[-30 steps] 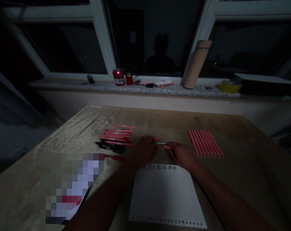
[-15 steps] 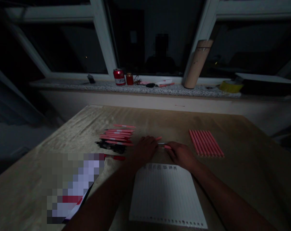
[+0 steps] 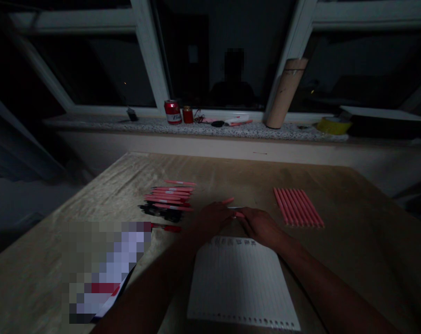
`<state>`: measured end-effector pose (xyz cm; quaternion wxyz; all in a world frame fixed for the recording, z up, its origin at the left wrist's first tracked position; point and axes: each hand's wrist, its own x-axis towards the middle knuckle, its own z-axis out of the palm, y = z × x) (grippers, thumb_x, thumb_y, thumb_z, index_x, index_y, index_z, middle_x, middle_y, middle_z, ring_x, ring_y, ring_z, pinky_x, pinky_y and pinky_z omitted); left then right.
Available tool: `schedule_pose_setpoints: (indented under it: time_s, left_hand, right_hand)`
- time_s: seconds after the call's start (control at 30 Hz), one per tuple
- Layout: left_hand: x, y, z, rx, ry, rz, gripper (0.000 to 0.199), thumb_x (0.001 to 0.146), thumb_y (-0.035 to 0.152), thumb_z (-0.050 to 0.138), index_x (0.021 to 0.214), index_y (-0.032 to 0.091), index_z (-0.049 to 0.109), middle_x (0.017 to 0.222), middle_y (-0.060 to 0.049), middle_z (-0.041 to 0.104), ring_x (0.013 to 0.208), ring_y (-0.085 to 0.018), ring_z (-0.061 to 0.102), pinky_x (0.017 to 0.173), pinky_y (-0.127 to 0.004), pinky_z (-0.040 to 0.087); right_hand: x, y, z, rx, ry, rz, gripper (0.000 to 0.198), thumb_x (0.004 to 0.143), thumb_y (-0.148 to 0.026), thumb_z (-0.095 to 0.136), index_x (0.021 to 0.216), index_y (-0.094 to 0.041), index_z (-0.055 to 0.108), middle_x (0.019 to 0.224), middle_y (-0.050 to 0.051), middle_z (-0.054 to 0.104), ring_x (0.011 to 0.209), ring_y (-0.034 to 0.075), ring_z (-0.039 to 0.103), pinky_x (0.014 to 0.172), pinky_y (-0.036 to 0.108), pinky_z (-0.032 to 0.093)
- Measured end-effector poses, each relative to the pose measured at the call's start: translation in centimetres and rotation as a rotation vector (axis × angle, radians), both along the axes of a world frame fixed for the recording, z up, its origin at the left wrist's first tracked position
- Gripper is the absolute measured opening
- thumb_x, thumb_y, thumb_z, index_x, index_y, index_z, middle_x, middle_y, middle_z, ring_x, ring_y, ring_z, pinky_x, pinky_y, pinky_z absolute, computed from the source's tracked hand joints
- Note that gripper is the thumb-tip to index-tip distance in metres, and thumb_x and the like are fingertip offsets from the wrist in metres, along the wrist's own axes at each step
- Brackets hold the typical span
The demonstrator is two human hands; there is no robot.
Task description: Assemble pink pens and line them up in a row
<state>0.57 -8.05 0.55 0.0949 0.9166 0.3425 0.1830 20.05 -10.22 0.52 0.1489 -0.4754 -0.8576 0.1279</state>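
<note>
My left hand (image 3: 212,220) and my right hand (image 3: 262,225) nearly meet over the table, just beyond a lined notepad (image 3: 241,283). Both have their fingers closed. In my right fingers is a short pink pen part (image 3: 240,214), its end reaching toward my left fingertips. What my left fingers grip is mostly hidden. Another pink piece (image 3: 228,200) shows just past my left hand, and a thin whitish stick (image 3: 235,208) lies between the hands. Left of them is a loose pile of pink pens (image 3: 170,195) over black pens (image 3: 161,212). A row of several pink pens (image 3: 298,207) lies to the right.
A red pen (image 3: 170,228) lies beside a blurred white and purple packet (image 3: 116,273) at the left. Along the windowsill (image 3: 144,125) stand a red can (image 3: 172,112), a small red jar (image 3: 187,114), a tall wooden-looking cylinder (image 3: 287,93) and yellow tape (image 3: 333,125).
My left hand has shifted slightly right and nearer to me, closing the gap to my right fingers. The pink part in my right hand has tilted a little. The pens on both sides have stayed put.
</note>
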Motion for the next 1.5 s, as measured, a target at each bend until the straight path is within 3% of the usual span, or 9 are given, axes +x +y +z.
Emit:
schedule_pose_setpoints:
  time_s: [0.2, 0.3, 0.47, 0.9, 1.03, 1.23, 1.5]
  left_hand:
    - [-0.1, 0.2, -0.5, 0.037, -0.04, -0.016, 0.027, 0.09, 0.028, 0.04, 0.102, 0.022, 0.063, 0.112, -0.004, 0.062, 0.11, -0.015, 0.051, 0.094, -0.03, 0.04]
    - [-0.5, 0.2, -0.5, 0.043, -0.059, 0.073, 0.029, 0.09, 0.029, 0.04, 0.11, 0.023, 0.059, 0.112, -0.004, 0.06, 0.1, -0.014, 0.054, 0.09, -0.03, 0.042]
    - [-0.9, 0.5, -0.5, 0.057, -0.095, 0.175, 0.037, 0.09, 0.032, 0.038, 0.125, 0.025, 0.048, 0.093, -0.004, 0.061, 0.089, -0.014, 0.054, 0.084, -0.03, 0.044]
    - [-0.3, -0.1, -0.1, 0.051, -0.046, 0.072, 0.026, 0.09, 0.027, 0.039, 0.106, 0.021, 0.059, 0.125, -0.003, 0.053, 0.102, -0.013, 0.052, 0.093, -0.03, 0.04]
    - [0.0, -0.1, -0.2, 0.02, -0.014, 0.057, 0.026, 0.091, 0.028, 0.038, 0.103, 0.02, 0.06, 0.126, -0.003, 0.053, 0.109, -0.014, 0.051, 0.096, -0.029, 0.039]
    - [0.4, -0.5, 0.0, -0.008, -0.016, 0.074, 0.03, 0.091, 0.025, 0.037, 0.116, 0.021, 0.052, 0.128, -0.003, 0.052, 0.112, -0.014, 0.051, 0.097, -0.029, 0.039]
    - [0.4, -0.5, 0.4, 0.008, 0.013, 0.048, 0.027, 0.09, 0.025, 0.04, 0.112, 0.022, 0.055, 0.123, -0.003, 0.055, 0.108, -0.015, 0.053, 0.094, -0.031, 0.039]
  right_hand:
    - [-0.1, 0.0, 0.1, 0.01, 0.015, -0.01, 0.031, 0.093, -0.032, 0.03, 0.101, -0.018, 0.056, 0.091, 0.008, 0.067, 0.082, 0.017, 0.062, 0.071, 0.026, 0.04]
    - [0.0, -0.1, 0.2, 0.023, 0.016, -0.088, 0.027, 0.092, -0.034, 0.034, 0.103, -0.018, 0.053, 0.088, 0.006, 0.066, 0.077, 0.017, 0.062, 0.065, 0.025, 0.039]
    - [0.1, -0.4, 0.8, 0.037, -0.085, -0.17, 0.03, 0.092, -0.038, 0.03, 0.1, -0.019, 0.052, 0.09, 0.006, 0.065, 0.073, 0.016, 0.061, 0.058, 0.024, 0.035]
    - [-0.4, -0.4, 0.3, 0.064, -0.1, -0.079, 0.034, 0.093, -0.036, 0.03, 0.106, -0.02, 0.057, 0.096, 0.007, 0.063, 0.084, 0.018, 0.06, 0.07, 0.026, 0.041]
    - [-0.6, -0.4, 0.4, 0.044, -0.083, -0.058, 0.035, 0.093, -0.036, 0.029, 0.112, -0.021, 0.056, 0.098, 0.008, 0.063, 0.086, 0.018, 0.06, 0.073, 0.027, 0.042]
    - [-0.6, -0.4, 0.3, 0.043, -0.058, -0.053, 0.035, 0.093, -0.035, 0.03, 0.111, -0.02, 0.056, 0.098, 0.008, 0.063, 0.088, 0.017, 0.059, 0.076, 0.027, 0.042]
    - [-0.7, -0.6, 0.6, 0.044, -0.052, -0.025, 0.034, 0.093, -0.035, 0.031, 0.111, -0.02, 0.056, 0.1, 0.008, 0.063, 0.089, 0.017, 0.06, 0.075, 0.027, 0.042]
